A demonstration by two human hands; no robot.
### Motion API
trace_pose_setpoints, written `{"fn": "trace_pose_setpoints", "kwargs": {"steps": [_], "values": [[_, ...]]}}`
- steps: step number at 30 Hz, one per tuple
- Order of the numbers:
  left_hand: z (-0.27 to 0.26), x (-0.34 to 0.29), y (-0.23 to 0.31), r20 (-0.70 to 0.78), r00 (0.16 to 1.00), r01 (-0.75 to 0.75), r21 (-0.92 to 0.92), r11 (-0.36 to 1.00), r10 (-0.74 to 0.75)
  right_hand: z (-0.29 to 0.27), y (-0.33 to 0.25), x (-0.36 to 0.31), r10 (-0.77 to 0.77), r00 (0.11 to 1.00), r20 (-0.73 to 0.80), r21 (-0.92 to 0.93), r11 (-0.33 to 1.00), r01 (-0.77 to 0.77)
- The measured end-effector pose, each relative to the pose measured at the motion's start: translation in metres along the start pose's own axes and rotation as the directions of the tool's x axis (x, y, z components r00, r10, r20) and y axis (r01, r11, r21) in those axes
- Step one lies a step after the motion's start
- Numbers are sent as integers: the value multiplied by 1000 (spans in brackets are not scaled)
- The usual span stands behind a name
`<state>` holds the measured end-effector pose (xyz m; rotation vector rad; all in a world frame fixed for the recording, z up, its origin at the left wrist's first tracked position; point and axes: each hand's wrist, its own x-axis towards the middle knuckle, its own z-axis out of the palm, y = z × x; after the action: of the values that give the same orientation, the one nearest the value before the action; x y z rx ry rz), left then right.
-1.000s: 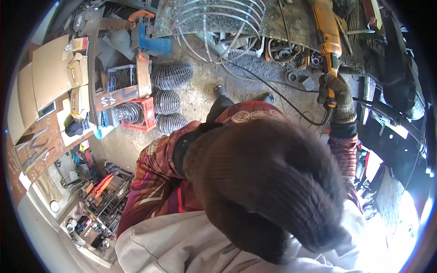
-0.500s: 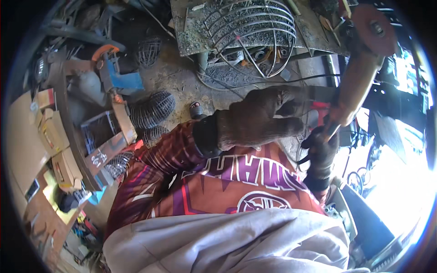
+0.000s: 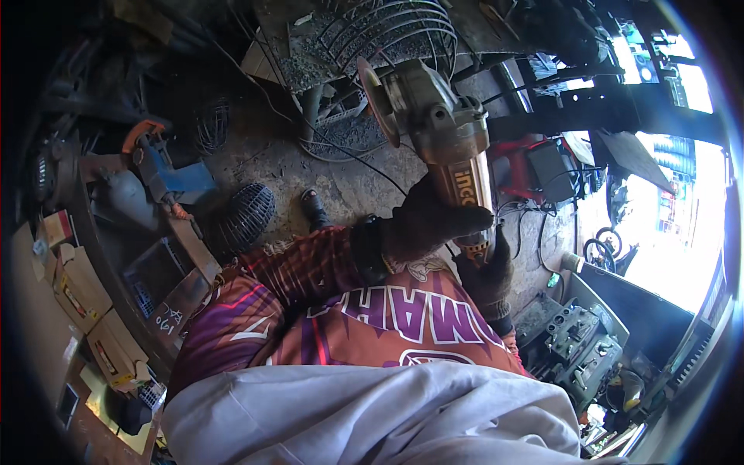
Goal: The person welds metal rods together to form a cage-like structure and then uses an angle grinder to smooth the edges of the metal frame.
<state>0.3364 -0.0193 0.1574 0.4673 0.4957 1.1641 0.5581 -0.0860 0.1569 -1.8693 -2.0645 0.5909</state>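
Gripping an angle grinder [image 3: 434, 128] with both gloved hands.
Left hand [image 3: 422, 225] wraps its body; right hand [image 3: 484, 271], half hidden, clasps the handle end.

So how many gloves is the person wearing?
2: the left glove wraps the angle grinder body; the right glove grips its handle end, partly hidden.

One angle grinder [image 3: 434, 124] up in the air, and two gloved hands on it: the left hand [image 3: 422, 225] and the right hand [image 3: 484, 271]. One wire fan guard [image 3: 395, 31] lies on the metal table [image 3: 310, 62] above. Down on the floor, one dark round wire cage [image 3: 242, 219], and a second wire cage [image 3: 209, 124] further back. One blue-and-orange power tool [image 3: 159, 167] sits at the left.
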Motion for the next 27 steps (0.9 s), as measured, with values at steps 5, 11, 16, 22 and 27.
{"fn": "trace_pose_setpoints", "kwargs": {"steps": [5,11,16,22,27], "values": [[10,-13,-19,-96,993,-58,151,987,73,3,0,-2,55,994,96,309,947,-83],[16,-19,-36,-92,987,-102,278,955,132,-9,-1,7,-31,986,163,237,971,-8],[15,-20,-31,-36,989,-121,353,928,143,2,0,10,-85,992,91,347,937,48],[18,-11,-7,-5,996,-80,382,921,89,11,-3,19,-98,995,35,437,897,73],[14,21,-7,107,993,-98,436,895,57,14,-9,27,-20,1000,6,479,878,15]]}}
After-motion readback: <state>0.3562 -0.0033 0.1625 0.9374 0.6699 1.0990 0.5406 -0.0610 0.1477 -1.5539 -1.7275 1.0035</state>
